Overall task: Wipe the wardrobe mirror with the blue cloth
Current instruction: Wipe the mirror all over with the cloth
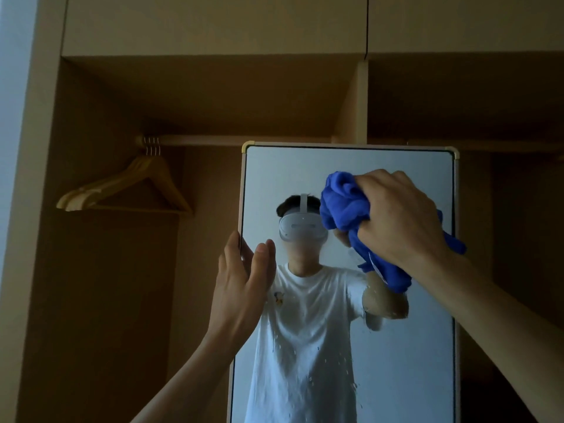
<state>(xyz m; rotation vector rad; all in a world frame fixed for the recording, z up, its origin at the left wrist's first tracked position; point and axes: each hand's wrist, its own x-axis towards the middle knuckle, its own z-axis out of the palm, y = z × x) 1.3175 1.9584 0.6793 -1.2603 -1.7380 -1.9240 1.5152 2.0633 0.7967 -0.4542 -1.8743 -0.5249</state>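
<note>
Wardrobe mirror (pixel 427 346), upright before the open wardrobe (pixel 213 96), judged to be partway through wiping. The right hand (pixel 403 215) grips the bunched blue cloth (pixel 341 206) against the upper right of the glass, while the left hand (pixel 238 285), fingers straight, steadies the left frame edge. Droplets (pixel 305 361) across the lower middle suggest that most of the surface is still to be wiped.

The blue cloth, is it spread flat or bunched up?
Bunched up: the blue cloth bulges in crumpled folds from the right hand that grips it, with one end hanging below.
</note>
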